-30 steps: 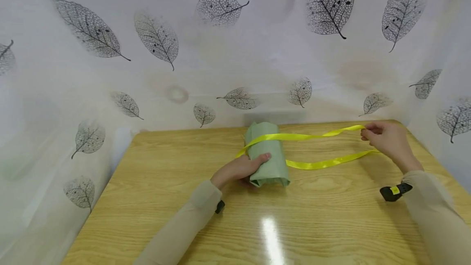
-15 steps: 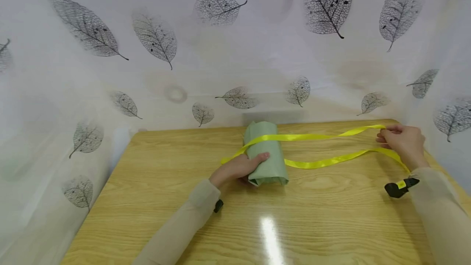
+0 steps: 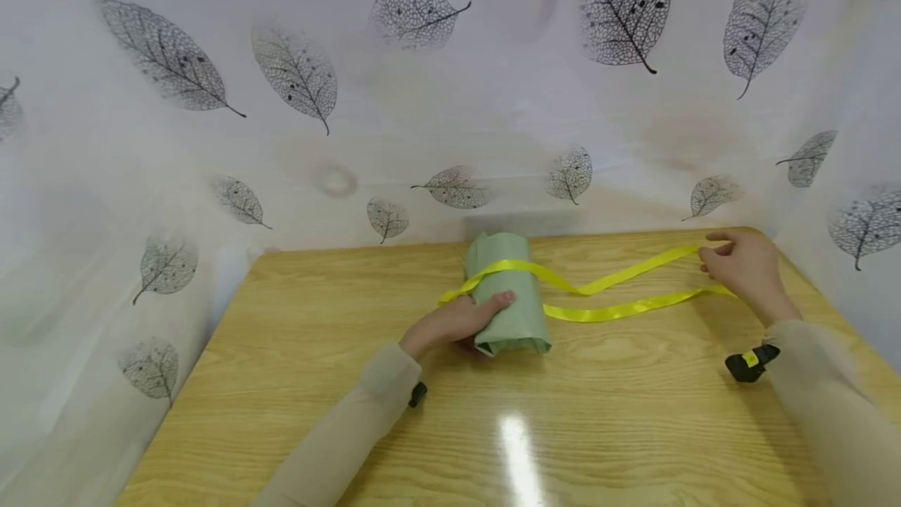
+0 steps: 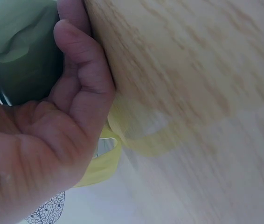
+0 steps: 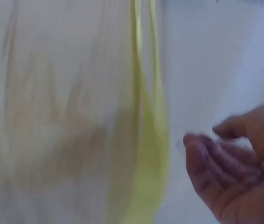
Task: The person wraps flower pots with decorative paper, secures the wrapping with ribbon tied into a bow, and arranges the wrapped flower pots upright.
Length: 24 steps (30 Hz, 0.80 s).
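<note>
A roll-shaped bundle wrapped in pale green paper (image 3: 519, 325) lies on the table toward the back. My left hand (image 3: 450, 322) grips it, thumb on top and fingers curled beneath; the left wrist view shows those fingers (image 4: 92, 79) against the wood. A yellow ribbon (image 3: 633, 309) crosses over the bundle, loops out on its left and leaves as two strands to the right. At the upper strand's end is my right hand (image 3: 746, 268). In the right wrist view its thumb and fingertips (image 5: 193, 148) stand apart, and the ribbon (image 5: 153, 154) hangs beside them.
The wooden table (image 3: 619, 421) carries a bright light reflection near its front. Behind it and at both sides hangs a white cloth with leaf prints (image 3: 461, 188). A small black device (image 3: 750, 364) is strapped at my right wrist.
My right hand moved outward with the ribbon, then came back to the left, its fingers loosening. The upper strand now sags into a bend. My left hand keeps its grip on the bundle.
</note>
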Tool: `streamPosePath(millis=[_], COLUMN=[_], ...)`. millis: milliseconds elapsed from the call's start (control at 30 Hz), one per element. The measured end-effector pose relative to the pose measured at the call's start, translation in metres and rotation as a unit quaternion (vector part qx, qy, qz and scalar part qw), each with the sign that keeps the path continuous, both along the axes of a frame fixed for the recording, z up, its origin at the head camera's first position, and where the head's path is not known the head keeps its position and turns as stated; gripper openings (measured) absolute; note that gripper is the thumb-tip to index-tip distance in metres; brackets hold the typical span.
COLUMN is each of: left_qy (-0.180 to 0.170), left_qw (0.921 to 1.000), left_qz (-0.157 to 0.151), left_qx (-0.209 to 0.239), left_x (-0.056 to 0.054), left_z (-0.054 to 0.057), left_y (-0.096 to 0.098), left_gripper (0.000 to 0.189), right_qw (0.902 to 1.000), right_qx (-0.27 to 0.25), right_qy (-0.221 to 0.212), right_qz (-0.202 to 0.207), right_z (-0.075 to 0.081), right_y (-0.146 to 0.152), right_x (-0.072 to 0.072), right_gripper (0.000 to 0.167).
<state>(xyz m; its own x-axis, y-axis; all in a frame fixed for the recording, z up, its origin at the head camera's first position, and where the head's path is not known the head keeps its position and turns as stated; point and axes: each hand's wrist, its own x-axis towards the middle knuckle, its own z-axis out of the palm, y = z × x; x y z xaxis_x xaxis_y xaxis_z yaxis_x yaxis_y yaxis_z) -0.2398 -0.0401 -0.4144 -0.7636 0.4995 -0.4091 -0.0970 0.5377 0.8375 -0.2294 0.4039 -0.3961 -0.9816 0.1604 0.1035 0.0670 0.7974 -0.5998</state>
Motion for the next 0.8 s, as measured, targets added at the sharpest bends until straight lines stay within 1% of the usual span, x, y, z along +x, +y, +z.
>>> streamPosePath(millis=[67,133,167,200,267,367,433,500,567,667,800], left_qy=[-0.001,-0.002,-0.002,0.001,0.003,0.002,-0.001,-0.003,-0.006,-0.006,-0.01], left_qw=[1.0,1.0,1.0,1.0,1.0,1.0,1.0,1.0,1.0,1.0,0.9999], left_qz=[0.002,0.004,0.006,0.005,0.003,0.002,0.005,0.005,0.003,0.001,0.013], left_qx=[0.0,-0.002,-0.002,-0.003,-0.003,0.003,0.003,0.005,0.003,0.003,-0.001], left_x=[0.001,0.001,0.001,0.001,0.001,0.0,0.0,0.001,0.001,0.001,0.001], left_z=[0.0,0.0,0.0,0.0,0.0,0.001,0.001,0.001,0.0,0.0,0.0], left_y=[0.0,-0.001,-0.001,-0.001,0.0,0.001,0.002,0.002,0.002,0.003,0.002], left_gripper=[0.08,0.08,0.08,0.079,0.079,0.08,0.081,0.082,0.083,0.083,0.083], right_qw=[0.996,0.9869,0.9816,0.9766,0.9687,0.9607,0.9568,0.9547,0.955,0.9584,0.9627], right_qx=[0.037,0.044,0.042,0.038,0.025,0.021,0.018,0.014,0.008,-0.008,-0.014], right_qy=[0.016,0.01,0.005,-0.002,-0.013,-0.015,-0.012,-0.013,-0.017,-0.024,-0.023], right_qz=[0.079,0.155,0.186,0.212,0.246,0.276,0.29,0.297,0.296,0.284,0.269], right_z=[0.005,0.011,0.013,0.013,0.013,0.009,0.006,0.003,0.001,-0.001,-0.002], right_y=[-0.027,-0.058,-0.074,-0.088,-0.115,-0.147,-0.161,-0.17,-0.174,-0.173,-0.166], right_x=[-0.003,-0.005,-0.005,-0.006,-0.007,-0.01,-0.013,-0.016,-0.017,-0.017,-0.016], right_gripper=[0.045,0.04,0.04,0.041,0.043,0.047,0.047,0.043,0.036,0.028,0.024])
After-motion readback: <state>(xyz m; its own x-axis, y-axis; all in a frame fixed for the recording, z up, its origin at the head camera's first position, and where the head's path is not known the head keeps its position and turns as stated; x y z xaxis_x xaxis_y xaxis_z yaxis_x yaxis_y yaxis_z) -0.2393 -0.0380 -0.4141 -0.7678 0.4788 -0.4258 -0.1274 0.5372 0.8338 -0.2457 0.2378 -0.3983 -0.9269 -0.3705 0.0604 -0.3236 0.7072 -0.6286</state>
